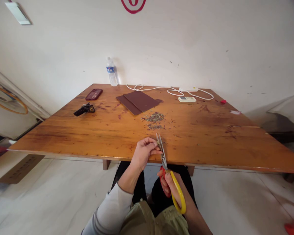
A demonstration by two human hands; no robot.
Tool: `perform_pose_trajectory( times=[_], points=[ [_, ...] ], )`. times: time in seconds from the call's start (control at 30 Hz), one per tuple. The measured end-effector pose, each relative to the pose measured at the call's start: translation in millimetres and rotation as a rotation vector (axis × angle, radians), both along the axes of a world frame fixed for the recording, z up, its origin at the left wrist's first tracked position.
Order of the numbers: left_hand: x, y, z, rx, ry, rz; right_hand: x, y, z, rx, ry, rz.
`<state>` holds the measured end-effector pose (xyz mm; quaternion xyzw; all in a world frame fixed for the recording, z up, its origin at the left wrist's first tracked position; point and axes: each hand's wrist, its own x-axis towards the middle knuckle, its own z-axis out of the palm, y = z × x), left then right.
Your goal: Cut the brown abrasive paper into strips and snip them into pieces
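Scissors right at the table's near edge, about midway along it: blades over the wood, slightly parted, tips aimed at the far edge, red and yellow handles out beyond the near edge. The right hand is on those handles, fingers wrapped and clamped around them. And here's the left hand, close beside the blades, thumb and fingertips pinched together on a small greenish bit; too tiny to say more!

Straight ahead of the tips, a loose heap of clippings, with a thinner scatter on its near side. Past that, toward the far edge, two brown sheets, overlapping. Over to the far left corner: a bottle stands upright by the far edge, a phone lies along the left edge, and nearer, a black bundle. Far right corner now: a power strip, its white cord trailing along the far edge, and a remote just in front.
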<state>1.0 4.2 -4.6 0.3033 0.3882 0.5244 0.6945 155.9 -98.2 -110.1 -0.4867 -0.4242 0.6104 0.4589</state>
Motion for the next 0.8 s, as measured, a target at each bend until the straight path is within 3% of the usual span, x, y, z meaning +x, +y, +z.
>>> perform_pose_trajectory(
  times=[0.53,0.8],
  points=[
    [1.3,-0.8,1.9,-0.009,0.014,0.016,3.3,0.0,9.1,-0.027,-0.066,0.006],
    [2.5,0.6,2.1,-0.025,0.021,0.028,-5.9,2.5,29.5,-0.119,-0.077,0.036]
  ],
)
